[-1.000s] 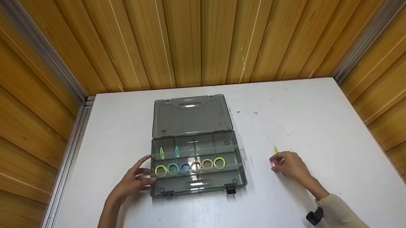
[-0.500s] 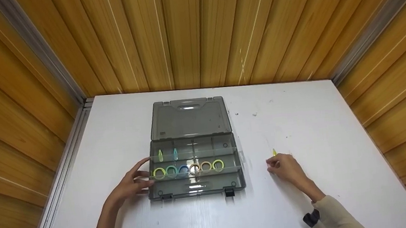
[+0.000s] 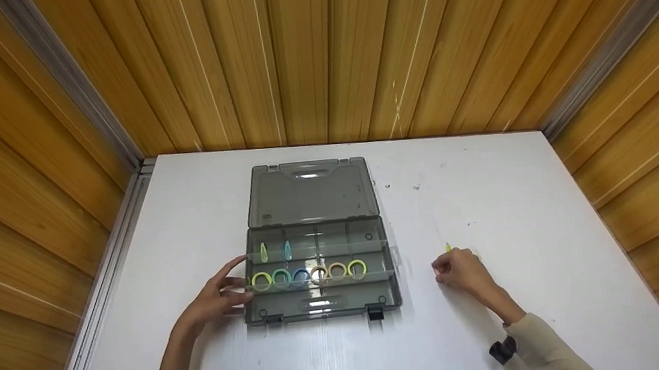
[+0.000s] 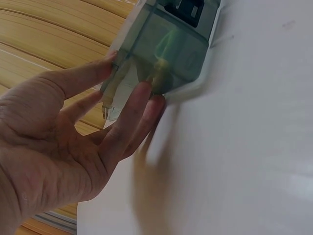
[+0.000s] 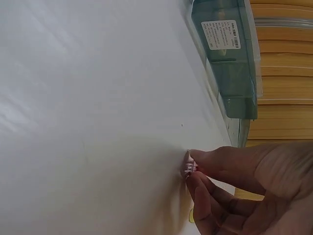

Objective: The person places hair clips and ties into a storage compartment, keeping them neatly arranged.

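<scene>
My left hand rests its fingertips against the left side of the open grey see-through compartment box; the left wrist view shows its fingers stretched out to the wall. Inside, a yellow-green snap hair clip and a blue one stand in the back row. Several coloured rings like hair ties line the middle row. Right of the box, my right hand pinches a small pink hair clip between thumb and fingers, low over the table. The fingers cover much of it.
A yellow-green clip lies on the white table just beyond the right hand, partly hidden by it. The box's lid lies folded back behind it. Wood-patterned walls border the table at the back and sides.
My right hand has shifted slightly left with the pink clip, covering more of the yellow-green clip. The left hand stays at the box. The head view has shifted slightly.
</scene>
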Motion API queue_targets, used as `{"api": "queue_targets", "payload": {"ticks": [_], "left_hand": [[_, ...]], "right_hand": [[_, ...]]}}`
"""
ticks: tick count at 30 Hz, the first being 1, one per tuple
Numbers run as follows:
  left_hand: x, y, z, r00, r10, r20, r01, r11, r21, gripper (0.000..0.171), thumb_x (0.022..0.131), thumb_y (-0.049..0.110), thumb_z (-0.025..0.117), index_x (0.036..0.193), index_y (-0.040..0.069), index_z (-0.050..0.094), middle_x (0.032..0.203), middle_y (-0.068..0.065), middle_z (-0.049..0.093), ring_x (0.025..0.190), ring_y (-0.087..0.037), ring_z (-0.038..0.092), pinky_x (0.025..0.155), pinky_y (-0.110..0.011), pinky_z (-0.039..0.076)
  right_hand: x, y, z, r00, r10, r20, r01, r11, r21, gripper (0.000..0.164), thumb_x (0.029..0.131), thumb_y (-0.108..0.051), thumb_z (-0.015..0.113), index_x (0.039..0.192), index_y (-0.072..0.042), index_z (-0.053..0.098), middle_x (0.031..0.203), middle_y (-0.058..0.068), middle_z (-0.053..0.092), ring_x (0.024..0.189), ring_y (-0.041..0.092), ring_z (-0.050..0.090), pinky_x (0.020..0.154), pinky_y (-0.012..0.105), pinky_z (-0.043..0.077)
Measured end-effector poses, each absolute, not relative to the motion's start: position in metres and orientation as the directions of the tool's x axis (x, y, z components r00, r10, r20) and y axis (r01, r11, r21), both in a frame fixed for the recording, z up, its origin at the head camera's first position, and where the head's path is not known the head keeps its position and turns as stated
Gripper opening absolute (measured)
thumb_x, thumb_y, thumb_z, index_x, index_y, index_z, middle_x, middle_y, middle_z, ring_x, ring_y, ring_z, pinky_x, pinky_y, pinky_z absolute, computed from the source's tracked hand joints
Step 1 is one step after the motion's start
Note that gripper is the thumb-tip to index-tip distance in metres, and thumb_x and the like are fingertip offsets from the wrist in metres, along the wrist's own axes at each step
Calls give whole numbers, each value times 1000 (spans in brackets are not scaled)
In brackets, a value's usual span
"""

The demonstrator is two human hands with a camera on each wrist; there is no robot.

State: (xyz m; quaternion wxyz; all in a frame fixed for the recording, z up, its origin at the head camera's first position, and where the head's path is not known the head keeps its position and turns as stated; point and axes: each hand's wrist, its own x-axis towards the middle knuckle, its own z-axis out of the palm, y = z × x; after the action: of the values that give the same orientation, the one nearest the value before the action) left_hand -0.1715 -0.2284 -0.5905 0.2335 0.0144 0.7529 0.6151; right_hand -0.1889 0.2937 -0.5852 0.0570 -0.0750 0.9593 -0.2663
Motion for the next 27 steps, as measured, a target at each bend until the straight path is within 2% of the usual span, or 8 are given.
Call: {"api": "queue_targets", "payload": {"ticks": [3, 6, 17, 24, 27], "left_hand": [[-171, -228, -591, -891, 306, -335, -267, 244, 932, 89, 93, 12, 75, 164, 19, 22, 137, -32, 48, 103, -21, 68, 90, -48, 61], [-170, -228, -591, -890, 307, -336, -266, 247, 932, 89, 93, 13, 75, 164, 19, 22, 137, -31, 48, 103, -21, 68, 90, -48, 61], [-175, -230, -593, -889, 322, -325, -248, 257, 934, 88, 93, 14, 75, 164, 18, 23, 138, -33, 47, 104, -23, 68, 87, -50, 61], [-175, -230, -592, -884, 324, -337, -262, 254, 931, 90, 92, 13, 76, 164, 19, 22, 139, -34, 46, 102, -21, 67, 86, -50, 62], [-175, -229, -591, -882, 327, -340, -267, 248, 931, 91, 92, 14, 77, 164, 19, 21, 139, -34, 46, 102, -21, 67, 86, -49, 62]], "right_hand": [[-190, 293, -584, -985, -159, -61, -112, 875, -470, 16, 77, 7, 76, 92, 3, 79, 79, 10, 75, 72, 21, 69, 62, 37, 56], [-190, 292, -584, -987, -145, -65, -101, 888, -448, 16, 77, 7, 74, 91, 2, 79, 77, 9, 75, 70, 22, 69, 59, 36, 55], [-189, 295, -587, -990, -115, -83, -65, 888, -454, 15, 87, 0, 73, 101, -1, 77, 85, 13, 75, 76, 26, 70, 58, 38, 55], [-191, 298, -586, -983, -158, -90, -91, 854, -513, 21, 90, 1, 70, 110, 2, 75, 90, 15, 75, 83, 30, 71, 66, 41, 57], [-196, 298, -583, -976, -190, -103, -96, 808, -581, 26, 89, 4, 68, 115, 4, 72, 93, 17, 74, 84, 29, 70, 66, 36, 57]]}}
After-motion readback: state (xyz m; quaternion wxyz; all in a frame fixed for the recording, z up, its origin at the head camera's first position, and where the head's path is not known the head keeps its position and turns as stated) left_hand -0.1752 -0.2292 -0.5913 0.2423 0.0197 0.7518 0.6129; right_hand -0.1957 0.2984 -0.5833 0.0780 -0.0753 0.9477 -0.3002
